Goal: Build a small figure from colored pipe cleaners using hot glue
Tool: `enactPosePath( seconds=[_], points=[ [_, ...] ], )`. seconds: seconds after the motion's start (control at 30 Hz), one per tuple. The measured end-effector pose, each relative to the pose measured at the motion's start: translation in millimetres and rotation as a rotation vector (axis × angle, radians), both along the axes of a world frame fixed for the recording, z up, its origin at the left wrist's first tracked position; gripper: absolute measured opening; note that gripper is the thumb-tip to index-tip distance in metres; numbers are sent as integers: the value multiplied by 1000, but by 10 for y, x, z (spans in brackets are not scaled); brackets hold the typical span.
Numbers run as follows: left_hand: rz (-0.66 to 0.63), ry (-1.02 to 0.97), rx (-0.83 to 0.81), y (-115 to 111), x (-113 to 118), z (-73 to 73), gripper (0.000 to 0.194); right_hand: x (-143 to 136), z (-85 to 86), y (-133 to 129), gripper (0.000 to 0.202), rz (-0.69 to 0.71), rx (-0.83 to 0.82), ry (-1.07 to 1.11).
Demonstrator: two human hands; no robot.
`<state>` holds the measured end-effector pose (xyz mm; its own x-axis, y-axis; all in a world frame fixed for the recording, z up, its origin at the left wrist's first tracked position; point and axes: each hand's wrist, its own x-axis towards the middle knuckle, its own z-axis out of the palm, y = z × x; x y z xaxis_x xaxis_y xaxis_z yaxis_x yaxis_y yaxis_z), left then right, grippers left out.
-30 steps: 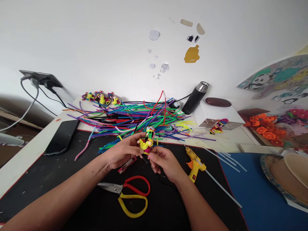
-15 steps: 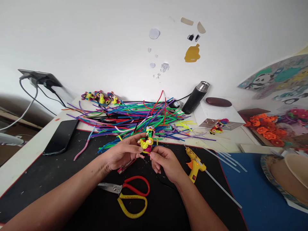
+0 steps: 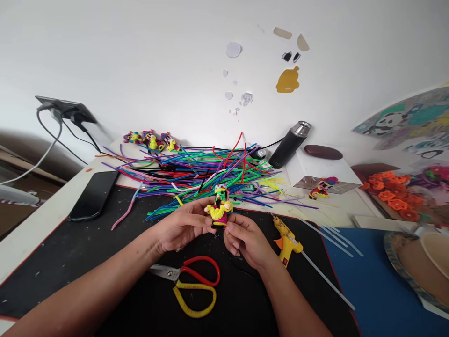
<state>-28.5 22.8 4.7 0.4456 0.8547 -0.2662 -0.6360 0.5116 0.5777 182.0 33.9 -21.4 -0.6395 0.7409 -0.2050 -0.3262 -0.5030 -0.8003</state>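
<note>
Between my two hands a small pipe-cleaner figure (image 3: 220,209) stands upright above the black mat (image 3: 133,267). It has a green face, yellow arms and body, and a magenta lower part. My left hand (image 3: 191,222) pinches its lower left side between thumb and fingers. On the other side my right hand (image 3: 245,236) grips the figure's base at the lower right, fingers curled. Scissors (image 3: 196,285) with one red and one yellow handle lie below the hands. To the right rests a yellow glue gun (image 3: 287,241) with a glue stick in its back.
A heap of coloured pipe cleaners (image 3: 196,173) spreads behind the hands. Several similar figures (image 3: 150,140) lie at the back left, near a phone (image 3: 93,195). A black flask (image 3: 290,144) leans beside a white box (image 3: 324,168). Glue sticks (image 3: 335,238) lie on the right.
The figure has turned so its front and both arms face me more. Both hands still hold it. The whole view has shifted slightly.
</note>
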Motion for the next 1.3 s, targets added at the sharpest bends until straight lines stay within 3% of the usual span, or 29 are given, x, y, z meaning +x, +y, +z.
enactPosePath(
  seconds=[0.73,1.1,1.3],
  points=[
    [-17,-11,50,-9,30,-71,48,-16,-22,8,45,6,87,-149],
    [6,-15,9,-18,-7,-118,74,-34,-80,19,48,-37,152,-275],
    [20,29,11,2,-6,-102,64,-42,-84,18,49,-45,150,-283]
  ],
)
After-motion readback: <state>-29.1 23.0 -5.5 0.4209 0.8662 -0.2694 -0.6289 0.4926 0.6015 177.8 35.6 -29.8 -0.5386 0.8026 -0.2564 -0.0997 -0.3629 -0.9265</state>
